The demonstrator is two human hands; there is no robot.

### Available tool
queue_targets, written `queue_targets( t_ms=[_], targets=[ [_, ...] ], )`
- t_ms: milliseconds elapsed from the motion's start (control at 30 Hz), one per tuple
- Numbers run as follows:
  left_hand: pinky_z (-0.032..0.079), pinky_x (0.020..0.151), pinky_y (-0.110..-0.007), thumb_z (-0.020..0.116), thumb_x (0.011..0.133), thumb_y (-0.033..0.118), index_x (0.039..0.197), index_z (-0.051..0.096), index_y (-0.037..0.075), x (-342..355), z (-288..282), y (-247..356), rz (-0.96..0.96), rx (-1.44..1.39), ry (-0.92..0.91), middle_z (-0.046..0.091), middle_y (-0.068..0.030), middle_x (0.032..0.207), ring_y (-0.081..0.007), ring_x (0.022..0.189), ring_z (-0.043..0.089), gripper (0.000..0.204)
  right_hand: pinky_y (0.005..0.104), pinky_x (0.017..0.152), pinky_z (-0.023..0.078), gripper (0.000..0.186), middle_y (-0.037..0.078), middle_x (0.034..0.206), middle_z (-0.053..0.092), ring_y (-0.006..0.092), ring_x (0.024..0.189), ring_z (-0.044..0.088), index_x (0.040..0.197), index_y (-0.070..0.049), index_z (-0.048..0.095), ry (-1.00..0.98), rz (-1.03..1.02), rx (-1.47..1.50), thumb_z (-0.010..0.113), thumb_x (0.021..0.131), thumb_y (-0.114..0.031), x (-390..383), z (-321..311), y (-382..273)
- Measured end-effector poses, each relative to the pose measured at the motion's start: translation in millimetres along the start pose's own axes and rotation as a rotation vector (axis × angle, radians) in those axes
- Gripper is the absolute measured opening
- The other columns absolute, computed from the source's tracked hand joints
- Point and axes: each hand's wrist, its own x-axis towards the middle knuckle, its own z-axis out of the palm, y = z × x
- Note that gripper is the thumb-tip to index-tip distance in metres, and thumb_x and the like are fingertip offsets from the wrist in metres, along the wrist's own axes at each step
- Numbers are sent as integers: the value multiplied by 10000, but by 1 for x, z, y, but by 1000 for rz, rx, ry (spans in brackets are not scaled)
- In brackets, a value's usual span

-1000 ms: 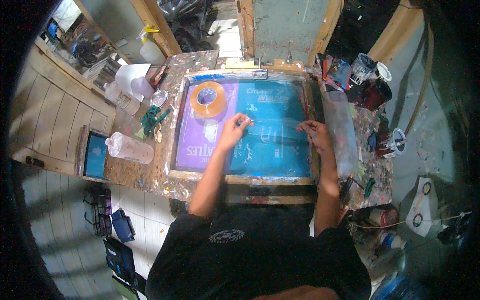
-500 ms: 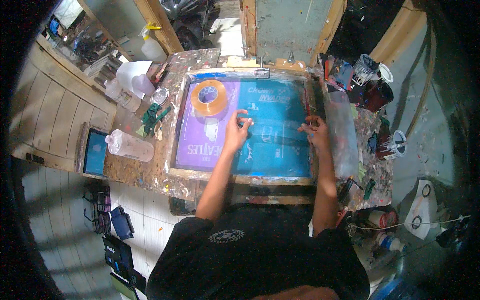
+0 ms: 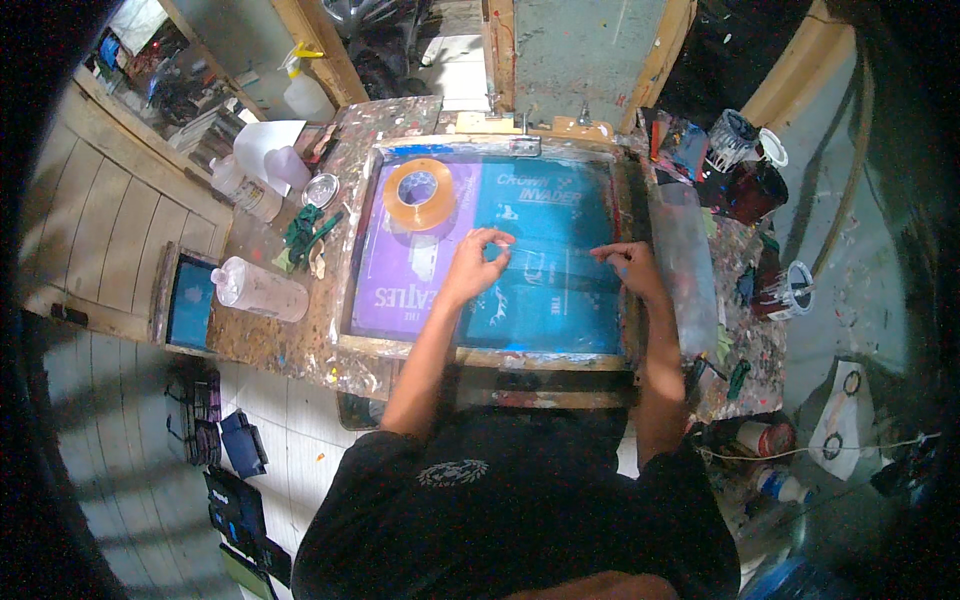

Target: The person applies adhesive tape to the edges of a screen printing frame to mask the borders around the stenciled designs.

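Observation:
In front of me a screen-printing frame [image 3: 480,356] lies flat on the worktable, its mesh half purple [image 3: 380,275] and half teal [image 3: 590,215], with pale stencil designs. Over the middle of the teal half is my left hand [image 3: 478,265], thumb and fingers pinched. My right hand [image 3: 635,268] pinches likewise near the frame's right side. Between them stretches a faint, see-through strip of clear tape [image 3: 560,265], its edges hard to make out. A roll of amber tape [image 3: 444,200] rests on the far part of the purple half.
Bottles [image 3: 262,291] and a dark green cloth [image 3: 302,232] stand or lie on the left tabletop. Paint-smeared tubs [image 3: 755,190] crowd the right side, near a clear plastic sheet [image 3: 684,270]. A hinge clamp [image 3: 525,146] sits at the frame's far edge.
Both hands have shifted slightly toward me, and their fingers have turned more inward, toward each other. The tape roll and the frame stay where they were.

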Motion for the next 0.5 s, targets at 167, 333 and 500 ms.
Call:
queue_targets(
  t_ms=[167,333,500],
  targets=[
    [465,859,-375,742,756,97,984,708,79,2,-5,1,52,47,-38,674,-96,932,-264,945,613,231,295,746,505,258,68,904,716,139,792,634,1014,-68,739,-73,120,-112,728,778,-171,-1,-5,-15],
    [467,848,-379,770,744,134,963,711,79,5,-7,-6,121,116,-51,679,-92,905,-270,911,614,233,361,815,515,358,117,953,725,215,872,672,1015,-98,742,-97,91,-210,808,725,-298,5,-3,-20],
    [472,834,-375,762,756,140,940,715,79,11,-14,-4,114,117,-132,682,-83,877,-266,904,617,200,375,855,498,360,132,942,723,234,876,674,971,-60,746,-117,97,-247,816,714,-303,8,-2,-23]
  ],
)
